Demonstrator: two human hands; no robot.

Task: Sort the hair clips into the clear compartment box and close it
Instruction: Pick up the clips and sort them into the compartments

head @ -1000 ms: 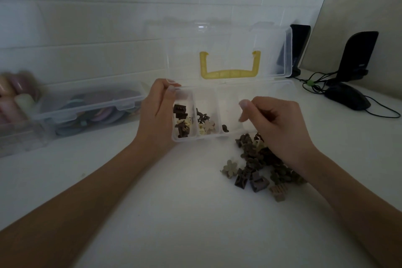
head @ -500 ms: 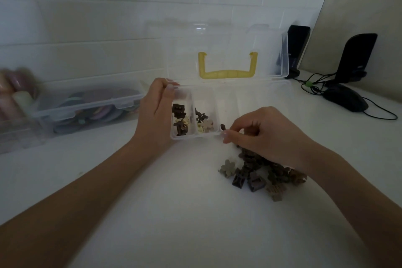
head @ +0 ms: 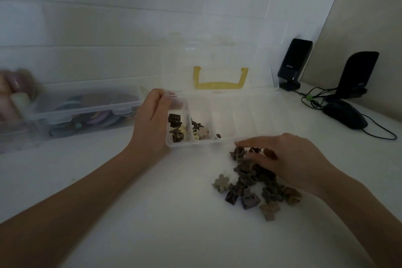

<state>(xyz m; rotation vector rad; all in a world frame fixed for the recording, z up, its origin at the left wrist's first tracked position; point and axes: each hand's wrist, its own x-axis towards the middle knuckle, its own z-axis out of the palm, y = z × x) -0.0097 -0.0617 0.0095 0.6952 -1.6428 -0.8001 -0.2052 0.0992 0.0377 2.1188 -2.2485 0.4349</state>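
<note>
On a dim white counter point(head: 108, 180) against a tiled wall point(head: 108, 17), a lidded storage box point(head: 87, 111) sits left. The left hand point(head: 152, 122) grips the open clear compartment box point(head: 239, 137); right hand point(head: 289, 159), fingers loosely spread, rests on the hair clips point(head: 250, 189) near the front edge. Black speakers point(head: 293, 65) stand in the right corner.

Clear compartment box point(head: 245, 137) lies open, lid point(head: 217, 65) upright with yellow handle; few brown and cream clips fill its two leftmost compartments. Loose hair clips point(head: 250, 183) heap just before it
</note>
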